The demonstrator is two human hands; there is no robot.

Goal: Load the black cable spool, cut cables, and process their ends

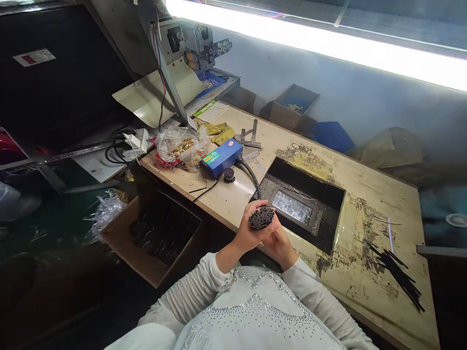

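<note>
A tight bundle of thin black tubes or wires is held end-up close in front of my body, its many cut ends facing the camera. My left hand is wrapped around its left side. From the right, my right hand closes on the bundle, fingers pressed against its near side. The bundle's length below the ends is hidden by my hands. Just beyond them, a lit glass panel lies in a dark recess of the wooden table.
A blue box-shaped device with a black cable stands beyond my hands, beside a small dark round bundle. Loose black strips lie at right. A cardboard box of black pieces sits lower left. A bright tube lamp hangs overhead.
</note>
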